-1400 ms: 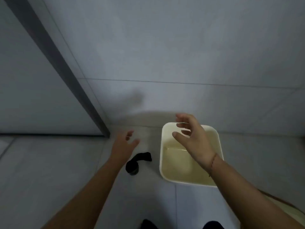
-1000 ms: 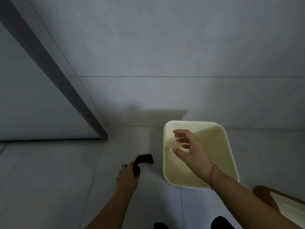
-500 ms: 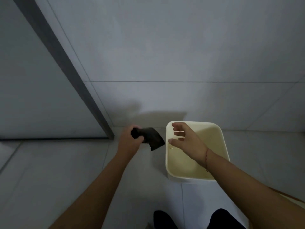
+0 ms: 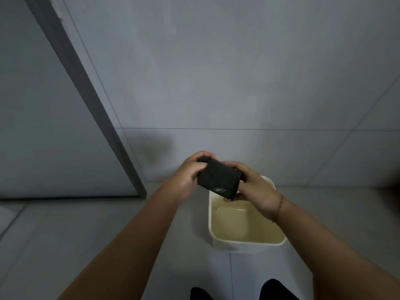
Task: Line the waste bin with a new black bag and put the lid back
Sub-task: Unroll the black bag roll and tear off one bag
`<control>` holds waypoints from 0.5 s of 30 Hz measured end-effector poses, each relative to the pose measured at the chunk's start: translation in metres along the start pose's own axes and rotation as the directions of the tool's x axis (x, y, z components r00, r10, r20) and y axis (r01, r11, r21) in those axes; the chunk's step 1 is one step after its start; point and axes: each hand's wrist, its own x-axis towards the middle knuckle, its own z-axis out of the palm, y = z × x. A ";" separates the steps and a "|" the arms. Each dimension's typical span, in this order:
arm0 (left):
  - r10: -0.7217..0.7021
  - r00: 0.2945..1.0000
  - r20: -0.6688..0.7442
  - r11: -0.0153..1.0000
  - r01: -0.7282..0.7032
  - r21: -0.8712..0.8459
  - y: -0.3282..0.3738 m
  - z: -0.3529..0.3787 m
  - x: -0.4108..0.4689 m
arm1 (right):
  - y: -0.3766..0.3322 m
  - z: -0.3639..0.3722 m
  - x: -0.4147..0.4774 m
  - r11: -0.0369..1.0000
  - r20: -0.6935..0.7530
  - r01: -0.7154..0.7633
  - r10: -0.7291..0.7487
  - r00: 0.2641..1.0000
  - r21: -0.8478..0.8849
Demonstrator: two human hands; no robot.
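- Tiled floor (image 4: 65, 234) and grey wall (image 4: 216, 72) meeting in a corner, dim light throughout; worth working slowly, since black plastic shows poorly here.
- Cream waste bin (image 4: 244, 242) standing open on the floor against the wall, unlined, no lid in view; best left where it stands so both hands stay free.
- Folded black bag (image 4: 218, 178) held in the air above the bin's far-left corner, a compact flat pad, not yet opened.
- Left hand (image 4: 187, 176) closed on the bag's upper-left end, fingers curled over the top edge.
- Right hand (image 4: 256, 191) closed on the lower-right end, thumb beneath.
- Probably unfolding next: find the loose edge, peel fold by fold, avoid yanking thin film, then rub the mouth apart before lowering over the rim.
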 end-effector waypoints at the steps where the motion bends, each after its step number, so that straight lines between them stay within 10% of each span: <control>1: -0.041 0.997 -0.067 0.994 0.033 -0.105 -0.006 0.009 0.002 | 0.000 0.003 0.000 0.999 -0.101 0.012 -0.008 0.995 0.040; 8: -0.282 0.959 0.013 0.828 0.251 -0.501 -0.036 0.044 -0.004 | 0.007 0.014 0.008 0.950 -0.334 -0.010 0.119 0.935 0.312; 15: -0.265 0.943 0.202 0.688 0.332 -0.645 -0.056 0.004 -0.017 | -0.006 -0.035 0.012 0.625 -0.175 -0.037 0.274 0.946 0.779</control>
